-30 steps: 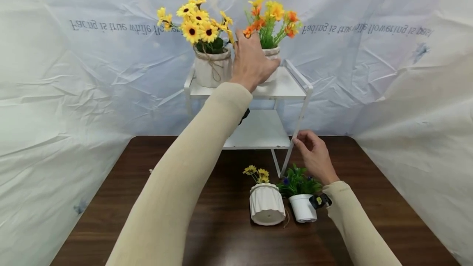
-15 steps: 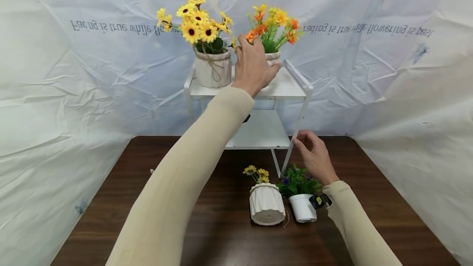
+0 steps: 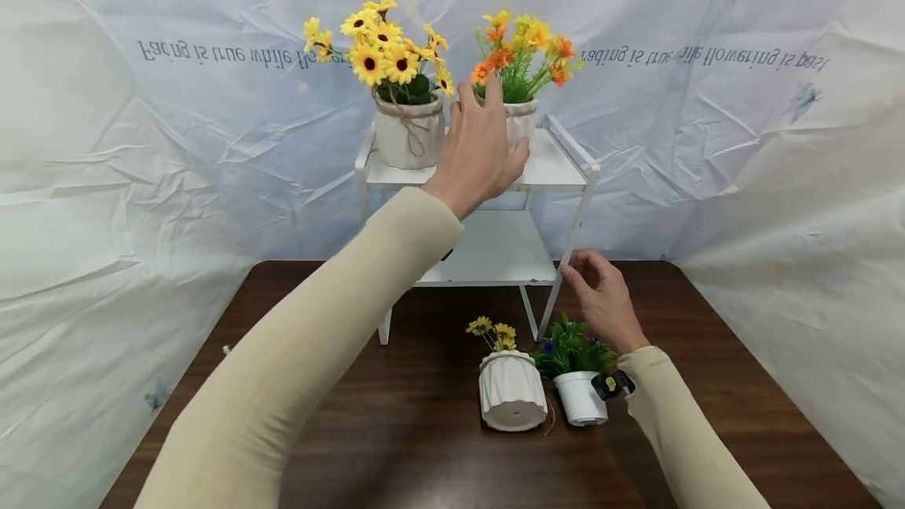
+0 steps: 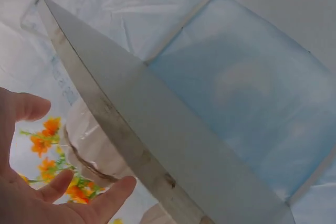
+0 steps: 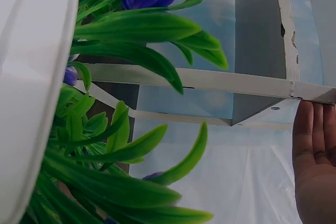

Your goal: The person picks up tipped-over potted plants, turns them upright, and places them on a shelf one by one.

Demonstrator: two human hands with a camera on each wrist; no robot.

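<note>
My left hand [image 3: 477, 148] is at the upper tier of a white two-tier shelf rack [image 3: 555, 167], spread beside a potted orange and yellow flower [image 3: 523, 122] that stands upright. In the left wrist view its fingers are apart, with a gap to the pot [image 4: 92, 137]. Left of that hand stands a potted yellow daisy with dark centres [image 3: 406, 132], twine tied around it. My right hand [image 3: 604, 301] pinches the rack's front right leg below the lower tier's edge; in the right wrist view its fingertips [image 5: 304, 109] meet the white bar.
On the brown table [image 3: 396, 415], a ribbed white pot with small yellow flowers [image 3: 512, 391] lies tipped toward me. Next to it a white pot with green leaves and purple flowers [image 3: 581, 397] leans under my right wrist. Printed cloth [image 3: 707, 163] hangs behind.
My left hand has drawn back down toward me from the orange flowers, its fingers coming away from the pot. The pot has settled slightly to the right. My right hand has stayed still.
</note>
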